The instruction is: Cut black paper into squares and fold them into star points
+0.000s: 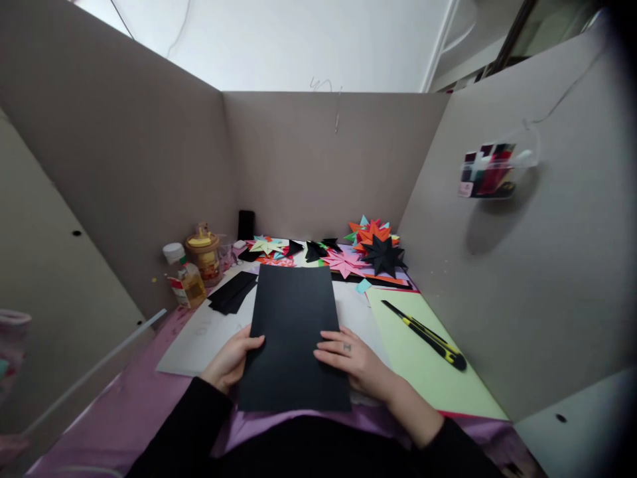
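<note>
The black sheet (296, 338) is right in front of the person, in the middle. The left hand (231, 358) pinches its left edge, thumb on top; the other fingers are mostly hidden. The right hand (351, 358) has its fingers on top near the right edge, a little apart. Its thumb is hidden, so I cannot tell if it grips. A pink thing (12, 345) is cut off at the far left, and I cannot tell what it is.

The sheet hides part of the white paper (192, 345) behind it. To the right, a cutter (425, 335) lies on green paper (418, 382). To the left are black strips (233, 292), one over another.

Farther back, a bottle (193, 287) stands partly in front of a pot (203, 255). A clear cup (226, 253) is hard to see. Paper stars (373, 242) overlap at the back right, too jumbled to count. A black slab (246, 224) stands by the back wall (328, 166).
</note>
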Action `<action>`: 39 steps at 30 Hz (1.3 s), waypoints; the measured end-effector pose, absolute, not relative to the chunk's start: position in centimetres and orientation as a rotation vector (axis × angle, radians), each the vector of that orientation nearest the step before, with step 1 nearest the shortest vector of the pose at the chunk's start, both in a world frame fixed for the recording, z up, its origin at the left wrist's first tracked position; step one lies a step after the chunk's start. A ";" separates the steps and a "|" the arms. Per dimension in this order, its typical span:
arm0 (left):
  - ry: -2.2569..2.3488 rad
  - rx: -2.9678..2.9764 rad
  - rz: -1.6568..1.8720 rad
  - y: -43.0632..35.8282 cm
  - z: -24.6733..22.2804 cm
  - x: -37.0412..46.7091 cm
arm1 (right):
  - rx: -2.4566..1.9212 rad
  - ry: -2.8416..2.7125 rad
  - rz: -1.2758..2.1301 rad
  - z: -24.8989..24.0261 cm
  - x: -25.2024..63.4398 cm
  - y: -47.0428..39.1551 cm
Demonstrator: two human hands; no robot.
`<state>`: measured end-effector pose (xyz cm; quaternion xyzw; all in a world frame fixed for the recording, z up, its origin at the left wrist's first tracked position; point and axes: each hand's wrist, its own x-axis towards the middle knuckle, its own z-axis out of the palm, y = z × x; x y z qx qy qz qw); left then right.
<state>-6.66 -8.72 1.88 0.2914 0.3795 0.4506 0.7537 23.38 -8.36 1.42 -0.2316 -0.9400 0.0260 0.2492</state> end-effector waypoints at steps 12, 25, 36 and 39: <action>0.952 0.530 0.841 -6.2 2.7 -7.5 | -0.587 -2.672 0.785 4.4 23.3 -10.4; 0.837 0.991 1.243 -8.6 4.2 -4.2 | -1.178 -1.482 0.851 2.6 22.6 -8.7; 0.887 0.940 1.248 -10.7 4.7 -4.1 | -1.153 -1.233 0.806 3.7 21.6 -7.0; 0.788 0.928 1.330 -11.0 5.2 -4.3 | -1.240 -1.277 0.590 3.7 21.5 -7.4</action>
